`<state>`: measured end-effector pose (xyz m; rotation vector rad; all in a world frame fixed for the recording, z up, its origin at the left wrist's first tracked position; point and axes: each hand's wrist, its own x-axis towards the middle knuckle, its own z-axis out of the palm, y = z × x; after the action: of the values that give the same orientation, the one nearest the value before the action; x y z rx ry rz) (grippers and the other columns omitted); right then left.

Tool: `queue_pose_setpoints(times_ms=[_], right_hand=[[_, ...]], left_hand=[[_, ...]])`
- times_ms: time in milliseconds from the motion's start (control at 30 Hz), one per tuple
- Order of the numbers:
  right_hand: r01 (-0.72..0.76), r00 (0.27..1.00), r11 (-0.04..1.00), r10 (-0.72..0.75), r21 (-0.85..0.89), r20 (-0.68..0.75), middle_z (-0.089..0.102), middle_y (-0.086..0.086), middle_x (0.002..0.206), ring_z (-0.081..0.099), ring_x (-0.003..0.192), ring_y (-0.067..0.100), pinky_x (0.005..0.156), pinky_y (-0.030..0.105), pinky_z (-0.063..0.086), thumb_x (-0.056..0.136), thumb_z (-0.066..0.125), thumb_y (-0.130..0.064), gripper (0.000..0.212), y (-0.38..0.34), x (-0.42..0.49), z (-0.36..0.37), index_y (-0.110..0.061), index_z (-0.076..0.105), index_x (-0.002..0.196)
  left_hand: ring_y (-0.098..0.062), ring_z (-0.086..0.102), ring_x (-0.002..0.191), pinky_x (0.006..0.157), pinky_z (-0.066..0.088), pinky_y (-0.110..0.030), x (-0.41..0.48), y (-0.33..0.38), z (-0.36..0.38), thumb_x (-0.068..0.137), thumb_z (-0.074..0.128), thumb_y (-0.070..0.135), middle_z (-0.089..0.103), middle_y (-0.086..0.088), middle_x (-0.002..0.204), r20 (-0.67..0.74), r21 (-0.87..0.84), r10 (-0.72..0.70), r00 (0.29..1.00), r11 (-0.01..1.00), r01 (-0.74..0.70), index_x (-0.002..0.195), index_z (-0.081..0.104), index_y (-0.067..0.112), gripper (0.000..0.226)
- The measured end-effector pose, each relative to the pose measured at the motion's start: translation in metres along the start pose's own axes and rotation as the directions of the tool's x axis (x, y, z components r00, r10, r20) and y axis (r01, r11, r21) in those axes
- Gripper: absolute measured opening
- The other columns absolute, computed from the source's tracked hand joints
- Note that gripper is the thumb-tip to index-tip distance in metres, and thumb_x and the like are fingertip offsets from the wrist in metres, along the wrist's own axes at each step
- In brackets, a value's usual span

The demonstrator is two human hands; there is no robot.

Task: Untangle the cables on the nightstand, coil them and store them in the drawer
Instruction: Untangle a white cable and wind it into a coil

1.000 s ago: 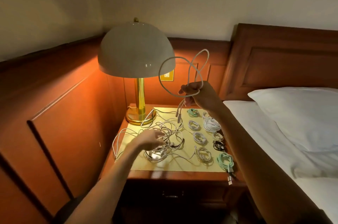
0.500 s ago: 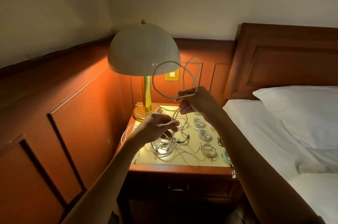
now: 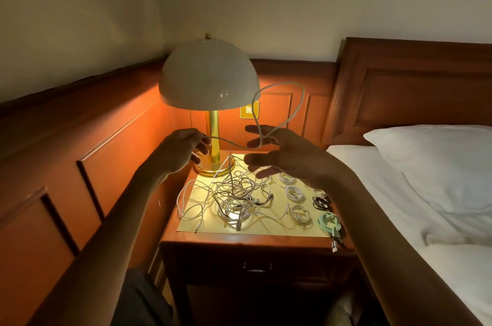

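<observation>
Both arms reach forward, raised. Left hand [image 3: 183, 149] looks pinched closed, though shadowed; right hand [image 3: 285, 155] is spread, fingers [image 3: 257, 129] splayed apart.

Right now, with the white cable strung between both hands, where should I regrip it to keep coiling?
Probably on the sagging span of the white cable between the left hand and right hand, coming from above. That stretch hangs free in the air, clear of the tangled pile and the lamp, while the upper loop is already draped over the right hand's fingers.
</observation>
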<state>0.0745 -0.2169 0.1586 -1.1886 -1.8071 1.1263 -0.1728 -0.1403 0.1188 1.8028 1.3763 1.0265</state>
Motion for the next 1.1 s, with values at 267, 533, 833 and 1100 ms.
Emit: queue_pose_setpoints(times_ms=[267, 533, 833, 1100], right_hand=[[0.001, 0.999, 1.000, -0.001, -0.005, -0.043, 0.061, 0.006, 0.138, 0.074, 0.081, 0.037, 0.070, 0.044, 0.063, 0.100, 0.059, -0.023, 0.031, -0.026, -0.029, -0.017, 0.000, 0.065, 0.120], [0.097, 0.990, 0.966, -0.119, -0.241, -0.079, 0.072, 0.013, 0.067, 0.064, 0.051, 0.021, 0.050, 0.028, 0.052, 0.099, 0.057, -0.037, 0.037, -0.063, -0.044, -0.026, -0.007, 0.077, 0.087], [0.065, 0.833, 0.653, -0.452, -0.755, -0.318, 0.058, -0.006, 0.094, 0.053, 0.083, 0.006, 0.070, 0.026, 0.040, 0.082, 0.071, -0.058, 0.034, -0.038, -0.014, -0.009, -0.028, 0.064, 0.096], [0.199, 0.979, 0.934, -0.202, -0.296, 0.019, 0.075, -0.002, 0.106, 0.070, 0.100, 0.013, 0.097, 0.049, 0.053, 0.096, 0.062, -0.033, 0.021, -0.012, 0.001, 0.001, -0.019, 0.067, 0.112]], left_hand=[[-0.041, 0.063, 0.077, 0.047, 0.041, -0.018, 0.013, -0.008, -0.013, 0.106, 0.041, 0.026, 0.069, -0.019, 0.097, -0.252, -0.035, 0.062, 0.966, 0.997, -0.073, 0.103, 0.069, 0.012, 0.032], [-0.038, 0.065, 0.079, 0.061, 0.049, -0.041, -0.011, 0.026, -0.022, 0.090, 0.044, 0.051, 0.070, -0.013, 0.092, -0.172, 0.020, 0.231, 0.958, 0.973, -0.231, 0.089, 0.070, 0.028, 0.035], [-0.022, 0.064, 0.062, 0.066, 0.052, -0.044, -0.041, 0.045, -0.015, 0.103, 0.042, 0.035, 0.069, 0.007, 0.076, -0.078, 0.110, 0.290, 0.954, 0.953, -0.280, 0.084, 0.066, 0.032, 0.031], [-0.011, 0.060, 0.054, 0.061, 0.048, -0.029, -0.056, 0.054, 0.004, 0.107, 0.042, 0.026, 0.068, 0.011, 0.070, -0.049, 0.148, 0.325, 0.944, 0.937, -0.315, 0.089, 0.067, 0.025, 0.031]])
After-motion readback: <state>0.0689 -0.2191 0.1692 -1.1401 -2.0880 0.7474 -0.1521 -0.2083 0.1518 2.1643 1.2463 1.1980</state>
